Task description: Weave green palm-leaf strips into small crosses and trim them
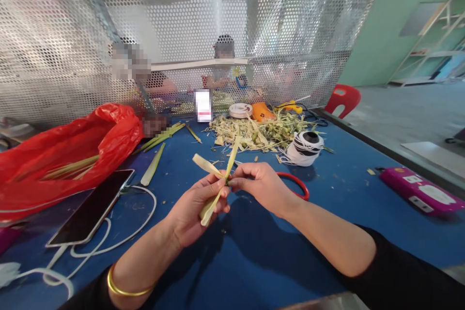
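My left hand (pixel 207 198) pinches several pale green-yellow leaf strips (pixel 232 160) where they cross, and their ends fan out above and below the fingers. At that crossing, the thumb and fingertips of my right hand (pixel 257 184) are pressed together on the strips. Just behind my right hand lies a pair of scissors with a red handle (pixel 304 189), partly hidden by the hand. A spool of white string (pixel 304 149) stands beyond it. Farther back is a heap of leaf scraps (pixel 254 131).
An open red plastic bag (pixel 72 155) holds long stalks at the left. Near it lie a tablet-like device (pixel 90 208) and a white cable (pixel 154 203). A purple pouch (pixel 417 191) rests at the right. A perforated metal screen (pixel 181 19) borders the blue table's back, with people behind it.
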Demonstrator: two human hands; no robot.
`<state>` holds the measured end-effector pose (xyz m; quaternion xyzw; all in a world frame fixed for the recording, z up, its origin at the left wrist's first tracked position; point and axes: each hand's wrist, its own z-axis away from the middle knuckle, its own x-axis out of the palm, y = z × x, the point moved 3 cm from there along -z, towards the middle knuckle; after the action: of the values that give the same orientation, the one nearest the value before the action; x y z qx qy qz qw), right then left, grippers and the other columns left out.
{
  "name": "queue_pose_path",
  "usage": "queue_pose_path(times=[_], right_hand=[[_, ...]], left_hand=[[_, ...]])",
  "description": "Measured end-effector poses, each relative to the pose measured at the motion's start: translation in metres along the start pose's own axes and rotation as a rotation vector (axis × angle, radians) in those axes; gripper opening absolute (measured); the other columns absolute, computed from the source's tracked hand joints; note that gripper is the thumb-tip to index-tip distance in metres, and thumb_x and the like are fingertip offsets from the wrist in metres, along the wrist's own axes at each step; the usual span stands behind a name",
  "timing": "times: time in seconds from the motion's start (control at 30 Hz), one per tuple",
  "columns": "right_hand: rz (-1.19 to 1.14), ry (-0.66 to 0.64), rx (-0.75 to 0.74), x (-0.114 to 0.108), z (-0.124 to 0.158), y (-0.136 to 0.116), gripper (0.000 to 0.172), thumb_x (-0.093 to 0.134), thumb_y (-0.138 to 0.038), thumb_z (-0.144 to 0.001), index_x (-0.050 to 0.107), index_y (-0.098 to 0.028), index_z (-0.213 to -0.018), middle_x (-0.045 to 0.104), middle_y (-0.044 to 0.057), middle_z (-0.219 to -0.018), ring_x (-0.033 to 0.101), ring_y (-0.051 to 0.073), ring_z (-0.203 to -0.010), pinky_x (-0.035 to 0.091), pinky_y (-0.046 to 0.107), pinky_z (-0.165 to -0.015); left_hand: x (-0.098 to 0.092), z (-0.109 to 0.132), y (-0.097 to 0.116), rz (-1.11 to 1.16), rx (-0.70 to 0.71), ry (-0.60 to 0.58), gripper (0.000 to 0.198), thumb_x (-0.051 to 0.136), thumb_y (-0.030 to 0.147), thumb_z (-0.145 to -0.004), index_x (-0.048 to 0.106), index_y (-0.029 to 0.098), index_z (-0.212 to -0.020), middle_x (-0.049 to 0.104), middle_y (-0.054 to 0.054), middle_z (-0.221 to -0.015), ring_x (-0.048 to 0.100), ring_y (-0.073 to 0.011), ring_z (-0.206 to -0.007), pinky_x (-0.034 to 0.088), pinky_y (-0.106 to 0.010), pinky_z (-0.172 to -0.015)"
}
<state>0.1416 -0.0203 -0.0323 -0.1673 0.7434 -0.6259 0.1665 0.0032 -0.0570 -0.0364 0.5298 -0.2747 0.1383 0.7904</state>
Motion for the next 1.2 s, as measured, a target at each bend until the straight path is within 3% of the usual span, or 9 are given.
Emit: queue_pose_path(times=[0.13,0.33,0.57,0.8,0.93,1.2], right_hand=[[0.188,0.050,-0.101,-0.002,0.001,-0.005,0.022,0.064,-0.035,-0.079,0.064,-0.017,-0.065,0.062,0.000,-0.064,0.055,0.014,-0.065,0.043,0.028,-0.063],[0.148,0.047,-0.075,-0.002,0.000,-0.003,0.022,0.064,-0.035,-0.078,0.065,-0.017,-0.065,0.062,0.000,-0.063,0.057,0.014,-0.065,0.044,0.028,-0.064],[0.138,-0.004,-0.090,-0.003,-0.001,-0.006,0.017,0.056,-0.027,-0.083,0.071,-0.022,-0.089,0.071,0.001,-0.087,0.064,0.017,-0.088,0.046,0.032,-0.083],[0.235,0.046,-0.067,-0.001,0.000,-0.005,0.014,0.065,-0.033,-0.077,0.071,-0.020,-0.080,0.070,0.001,-0.078,0.062,0.018,-0.077,0.044,0.031,-0.073],[0.159,0.049,-0.050,0.000,0.001,0.001,0.017,0.066,-0.033,-0.077,0.070,-0.018,-0.071,0.066,0.000,-0.069,0.058,0.016,-0.070,0.043,0.029,-0.069],[-0.146,0.036,0.114,0.001,-0.001,0.004,0.018,0.064,-0.033,-0.077,0.073,-0.017,-0.075,0.067,0.001,-0.070,0.062,0.017,-0.076,0.045,0.033,-0.080]], left_hand=[[0.000,0.000,-0.001,0.047,0.025,0.031,0.005,0.059,0.011,-0.081,0.058,0.015,-0.085,0.052,0.006,-0.054,0.040,-0.0010,-0.037,0.049,-0.020,-0.054],[0.001,0.000,-0.001,0.095,0.023,0.049,0.003,0.057,0.013,-0.082,0.057,0.015,-0.085,0.044,0.009,-0.053,0.035,0.0002,-0.036,0.049,-0.018,-0.054],[-0.003,0.000,0.005,0.186,-0.015,0.014,0.011,0.048,0.009,-0.086,0.057,0.014,-0.086,0.046,0.008,-0.057,0.037,0.0003,-0.037,0.051,-0.021,-0.057],[-0.002,-0.002,-0.002,0.108,-0.020,0.023,0.006,0.052,0.011,-0.086,0.057,0.013,-0.083,0.050,0.006,-0.057,0.038,-0.0001,-0.038,0.049,-0.020,-0.053],[0.000,-0.002,-0.006,0.098,-0.045,0.005,0.008,0.051,0.010,-0.086,0.058,0.013,-0.082,0.050,0.006,-0.056,0.039,-0.0005,-0.037,0.049,-0.020,-0.052],[-0.002,-0.003,-0.004,0.173,-0.044,-0.041,0.009,0.050,0.009,-0.087,0.058,0.012,-0.084,0.050,0.006,-0.059,0.039,0.0002,-0.038,0.051,-0.021,-0.056]])
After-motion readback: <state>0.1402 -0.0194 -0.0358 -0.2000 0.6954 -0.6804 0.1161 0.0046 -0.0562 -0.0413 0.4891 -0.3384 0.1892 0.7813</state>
